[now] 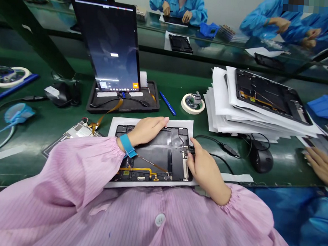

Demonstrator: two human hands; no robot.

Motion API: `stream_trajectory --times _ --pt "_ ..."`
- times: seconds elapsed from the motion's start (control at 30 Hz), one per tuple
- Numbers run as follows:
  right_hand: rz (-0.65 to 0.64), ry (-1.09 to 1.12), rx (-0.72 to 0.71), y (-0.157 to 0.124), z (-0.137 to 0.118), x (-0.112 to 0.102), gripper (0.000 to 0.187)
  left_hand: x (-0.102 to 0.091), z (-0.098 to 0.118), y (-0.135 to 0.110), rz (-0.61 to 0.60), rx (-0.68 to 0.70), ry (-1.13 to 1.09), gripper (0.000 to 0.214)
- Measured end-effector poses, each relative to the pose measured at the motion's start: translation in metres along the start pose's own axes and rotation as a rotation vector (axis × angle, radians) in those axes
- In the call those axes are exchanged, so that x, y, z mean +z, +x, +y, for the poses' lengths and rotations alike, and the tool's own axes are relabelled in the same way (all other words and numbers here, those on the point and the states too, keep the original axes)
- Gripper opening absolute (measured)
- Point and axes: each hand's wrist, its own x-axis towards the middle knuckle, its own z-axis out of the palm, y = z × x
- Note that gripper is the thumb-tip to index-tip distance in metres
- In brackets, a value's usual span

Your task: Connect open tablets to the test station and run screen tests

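An opened tablet body with black inner parts and an orange flex cable lies on a white sheet at the table's near edge. My left hand rests flat on its upper left part, fingers stretched out; a blue strap circles that wrist. My right hand is at the tablet's right edge, thumb and fingers pinched on a black cable plug by a small circuit board. The black cable runs right from there.
A lit tablet screen stands in a black tray behind. A blue pen, tape roll, black mouse and a paper stack with another opened tablet lie right. A co-worker's hand reaches in at right.
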Motion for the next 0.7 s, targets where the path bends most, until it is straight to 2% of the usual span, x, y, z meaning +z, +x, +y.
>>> stream_trajectory --times 0.3,0.43,0.47,0.5,0.6,0.63,0.67,0.7 --pt "-0.035 -0.036 0.023 -0.002 -0.010 0.005 0.050 0.001 0.000 -0.001 0.009 -0.004 0.066 0.059" --pt "-0.013 0.102 0.046 -0.006 -0.009 -0.004 0.054 0.001 0.000 -0.001 -0.006 0.000 0.059 0.058" --pt "0.060 0.139 0.073 -0.008 -0.001 -0.010 0.055 0.001 0.000 -0.001 -0.010 -0.001 0.055 0.058" --pt "0.199 0.144 0.133 -0.012 0.010 -0.018 0.053 0.001 -0.001 0.000 -0.012 -0.002 0.053 0.057" --pt "0.818 -0.088 0.496 -0.031 0.067 -0.045 0.039 0.001 0.000 0.000 -0.007 0.005 0.059 0.055" --pt "0.917 -0.188 0.623 -0.039 0.091 -0.052 0.037 0.001 0.000 0.000 -0.003 0.010 0.066 0.055" --pt "0.886 -0.246 0.703 -0.048 0.117 -0.057 0.036 0.001 0.001 0.000 -0.001 0.016 0.076 0.054" --pt "0.764 -0.265 0.710 -0.056 0.142 -0.059 0.040 0.001 0.003 -0.001 -0.003 0.021 0.088 0.053"
